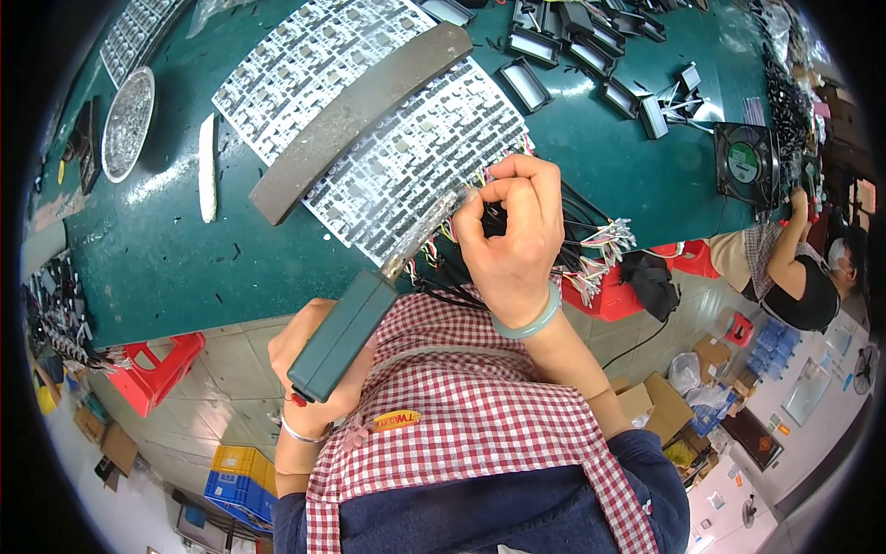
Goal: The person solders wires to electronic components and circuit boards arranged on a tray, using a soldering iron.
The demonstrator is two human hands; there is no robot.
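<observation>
My left hand (pixel 309 346) is closed round a dark green soldering gun (pixel 343 334). Its metal barrel slants up and to the right, and the tip ends close to my right fingertips. My right hand (pixel 512 245) is pinched at the near edge of a white circuit board panel (pixel 346 198), among thin coloured wires. What exactly lies between its thumb and finger is too small to make out. Black cables (pixel 577 198) run out beneath and beside this hand, ending in stripped white strands (pixel 604 242). A dark flat bar (pixel 355 120) lies across the panel.
On the green table (pixel 148 268) are a round dish (pixel 128 125), a white stick (pixel 208 171), several black plastic cases (pixel 526 85) and a fan (pixel 746 166). Red stools (pixel 159 371) stand along the near edge. A co-worker (pixel 784 249) sits at the right.
</observation>
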